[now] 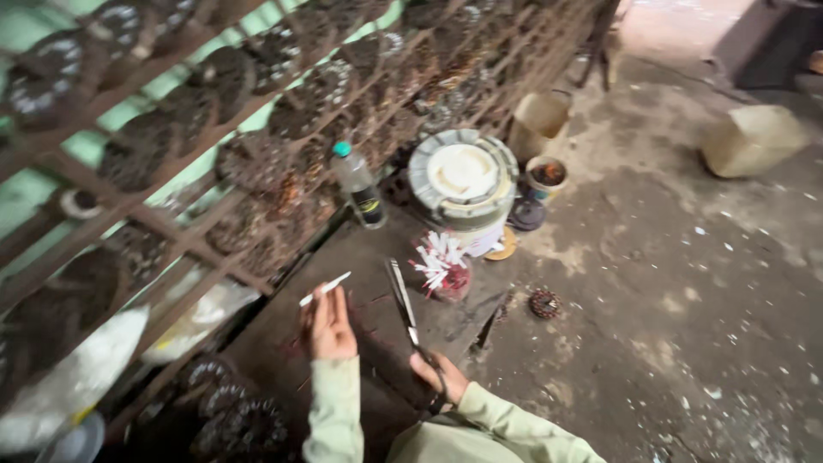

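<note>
My left hand (pixel 328 326) pinches a thin white strip (pixel 324 289) that points up and to the right. My right hand (pixel 439 377) grips the handles of long metal scissors (pixel 403 304), whose blades point away from me over a dark work board (pixel 343 257). The strip and the scissor blades are apart. Both sleeves are pale green. Just beyond the blades stands a small jar (pixel 441 267) stuffed with white and red strips.
A clear plastic bottle (pixel 360 184) with a teal cap stands by a rusty metal rack (pixel 214 154) holding several wound coils. A round white motor housing (pixel 463 176), small pots (pixel 546 174), a tan bucket (pixel 540 120), a pale jerrycan (pixel 754 137) and a small coil (pixel 544 303) sit on the dirty concrete floor.
</note>
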